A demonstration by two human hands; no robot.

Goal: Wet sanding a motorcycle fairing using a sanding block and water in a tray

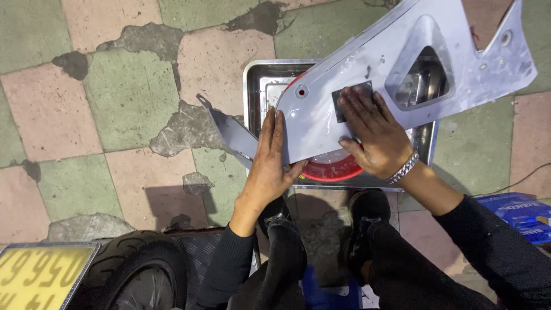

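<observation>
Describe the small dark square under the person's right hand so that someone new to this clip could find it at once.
Start at the metal tray on the tiled floor, over which a large pale grey fairing panel is held. The sanding square lies flat on that panel, beneath the fingers of the right hand. It is the only dark grey patch on the panel, left of the triangular opening.

A black tyre [135, 270] and a yellow number plate [40, 275] sit at lower left on the cracked pink-and-green tiled floor [115, 97], with a blue box [519, 215] at right.
</observation>
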